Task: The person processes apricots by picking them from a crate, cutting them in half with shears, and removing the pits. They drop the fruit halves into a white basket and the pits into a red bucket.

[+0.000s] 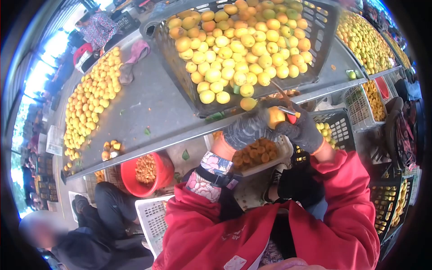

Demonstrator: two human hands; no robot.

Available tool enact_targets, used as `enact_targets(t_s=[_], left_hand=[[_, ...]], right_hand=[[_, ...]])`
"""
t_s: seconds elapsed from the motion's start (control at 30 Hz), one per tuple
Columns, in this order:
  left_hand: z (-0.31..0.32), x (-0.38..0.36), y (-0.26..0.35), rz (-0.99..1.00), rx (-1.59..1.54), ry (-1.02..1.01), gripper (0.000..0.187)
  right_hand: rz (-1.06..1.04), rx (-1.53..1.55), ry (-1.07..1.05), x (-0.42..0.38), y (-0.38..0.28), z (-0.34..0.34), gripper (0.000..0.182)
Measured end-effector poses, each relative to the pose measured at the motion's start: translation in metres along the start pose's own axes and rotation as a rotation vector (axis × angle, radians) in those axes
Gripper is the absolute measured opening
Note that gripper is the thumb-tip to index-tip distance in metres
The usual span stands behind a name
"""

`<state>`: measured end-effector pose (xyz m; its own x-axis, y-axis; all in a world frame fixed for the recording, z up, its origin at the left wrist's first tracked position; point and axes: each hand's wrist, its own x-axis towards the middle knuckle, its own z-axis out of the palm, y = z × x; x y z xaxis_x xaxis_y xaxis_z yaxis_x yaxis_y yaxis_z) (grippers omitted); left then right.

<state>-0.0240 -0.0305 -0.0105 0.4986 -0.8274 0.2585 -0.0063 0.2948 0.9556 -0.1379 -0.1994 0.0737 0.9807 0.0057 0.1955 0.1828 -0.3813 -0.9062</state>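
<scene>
My left hand (252, 128), in a dark grey knit glove, is closed around a yellow-orange apricot-like fruit (276, 117) at the table's front edge. My right hand (305, 134), gloved the same way, grips a small tool with a red handle (291, 119). Its metal part reaches to the fruit; the exact kind of tool is hidden by the fingers. Just beyond my hands, a black crate (321, 38) lies tipped on the table, with many yellow fruits (243, 49) spilling toward me. One loose fruit (248, 104) sits at the crate's front edge.
Below the table edge are a tray of orange-brown fruit pieces (256, 155), a red bucket (128, 180) of pieces and a black crate (344, 128) with yellow fruit. More fruit (90, 103) is heaped on the table's left. A person (103, 234) sits close at my left.
</scene>
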Motion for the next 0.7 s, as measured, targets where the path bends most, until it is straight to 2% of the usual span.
enact_targets(t_s=[0.03,0.1,0.17,0.23,0.3,0.37,0.43,0.53,0.6,0.7], left_hand=[[0.006,0.003,0.002,-0.079,-0.325,-0.027,0.055],[0.021,0.007,0.021,-0.159,-0.507,0.016,0.052],[0.032,0.007,0.026,-0.138,-0.285,0.172,0.049],[0.040,0.007,0.015,-0.125,-0.114,0.345,0.045],[0.042,0.008,0.006,-0.101,0.021,0.431,0.043],[0.037,0.006,-0.012,0.156,0.523,0.470,0.038],[0.036,0.006,-0.019,0.135,0.434,0.470,0.036],[0.038,0.003,-0.005,0.135,0.548,0.445,0.037],[0.040,0.001,-0.001,0.322,0.702,0.462,0.040],[0.041,0.002,-0.001,0.415,0.833,0.503,0.044]], right_hand=[[0.008,-0.029,0.035,0.000,-0.004,0.001,0.047],[0.021,0.025,0.087,-0.001,-0.001,0.009,0.046],[0.030,0.185,0.108,-0.001,0.010,0.022,0.045],[0.105,0.107,0.141,-0.002,0.006,0.026,0.044],[0.150,0.075,0.181,-0.002,0.007,0.032,0.042],[0.165,0.087,0.232,-0.001,0.016,0.042,0.039],[0.123,0.160,0.273,-0.001,0.015,0.050,0.034],[0.046,0.124,0.345,-0.002,0.023,0.058,0.030],[-0.047,-0.009,0.404,-0.002,0.022,0.062,0.029],[-0.156,-0.181,0.474,-0.002,0.014,0.065,0.029]])
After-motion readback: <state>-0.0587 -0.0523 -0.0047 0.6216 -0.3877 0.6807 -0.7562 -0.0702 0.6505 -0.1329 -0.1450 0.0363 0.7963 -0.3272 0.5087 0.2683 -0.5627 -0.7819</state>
